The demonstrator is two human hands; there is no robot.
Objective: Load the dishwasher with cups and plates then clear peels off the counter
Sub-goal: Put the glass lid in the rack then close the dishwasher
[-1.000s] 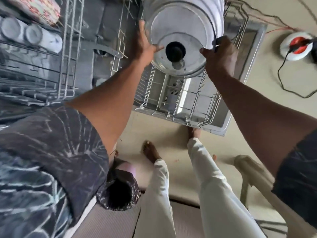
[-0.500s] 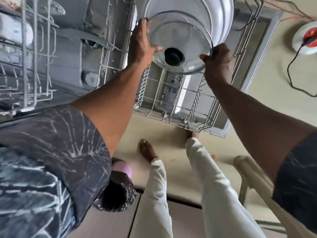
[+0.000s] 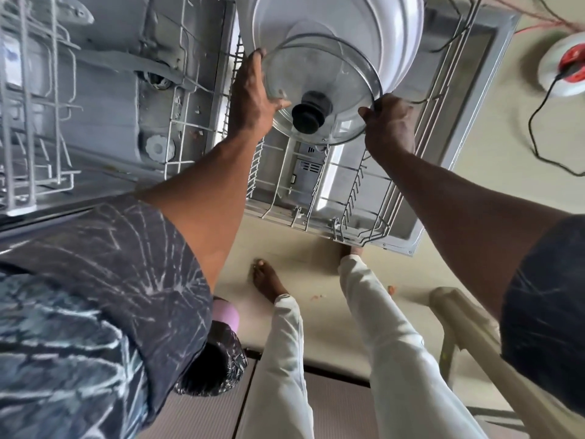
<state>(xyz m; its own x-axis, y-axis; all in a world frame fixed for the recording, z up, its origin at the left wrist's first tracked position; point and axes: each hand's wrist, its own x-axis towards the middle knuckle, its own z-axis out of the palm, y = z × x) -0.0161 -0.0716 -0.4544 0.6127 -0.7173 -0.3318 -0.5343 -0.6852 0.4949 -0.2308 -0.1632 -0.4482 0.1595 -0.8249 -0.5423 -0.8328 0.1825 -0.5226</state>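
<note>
I look straight down at the pulled-out lower dishwasher rack (image 3: 357, 198). A glass pot lid (image 3: 345, 80) with a black knob stands on edge in it, in front of several white plates (image 3: 373, 23). My left hand (image 3: 253, 93) grips the lid's left rim, thumb on the glass. My right hand (image 3: 391, 122) pinches the lid's lower right rim. The lid leans against the nearest plate.
The open dishwasher door (image 3: 468, 128) lies under the rack. The tub with its spray arm (image 3: 133, 68) and an upper wire rack (image 3: 31, 122) are at left. A red and white socket reel (image 3: 566, 64) with a black cable lies on the floor at right. A pale chair (image 3: 468, 327) stands lower right.
The view has shifted right and closer over the rack. The lid has tilted further back toward the plates, both hands still on its rim.
</note>
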